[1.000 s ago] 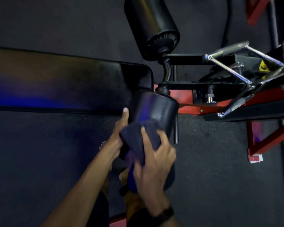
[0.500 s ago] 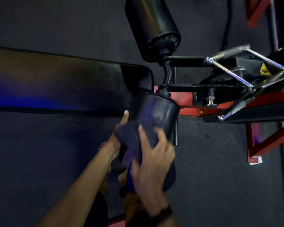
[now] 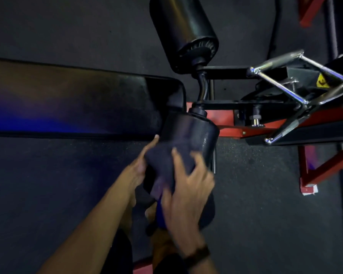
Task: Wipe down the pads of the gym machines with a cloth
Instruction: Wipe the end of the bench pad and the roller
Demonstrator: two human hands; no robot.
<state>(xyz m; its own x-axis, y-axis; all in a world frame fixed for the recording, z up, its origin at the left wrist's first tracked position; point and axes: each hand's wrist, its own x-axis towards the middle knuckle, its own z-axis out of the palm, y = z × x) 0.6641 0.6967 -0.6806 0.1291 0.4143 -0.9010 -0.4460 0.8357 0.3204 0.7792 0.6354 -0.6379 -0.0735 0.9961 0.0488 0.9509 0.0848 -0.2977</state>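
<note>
Since a second ago the cloth [image 3: 166, 167] has been slid slightly leftward over the near roller pad [image 3: 190, 135], so wiping is judged underway. It is pressed flat by the right hand [image 3: 186, 196]; the left hand [image 3: 139, 167] is laid open-fingered alongside. Motion blur obscures the fingers. The far roller pad [image 3: 182, 30] and bench pad [image 3: 77, 103] are cut off.

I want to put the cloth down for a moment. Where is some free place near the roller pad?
Bare floor lies right of the near roller pad, below the red frame. The long bench pad is bare too. It is crowded where both hands press the cloth, and around the chrome handle.
</note>
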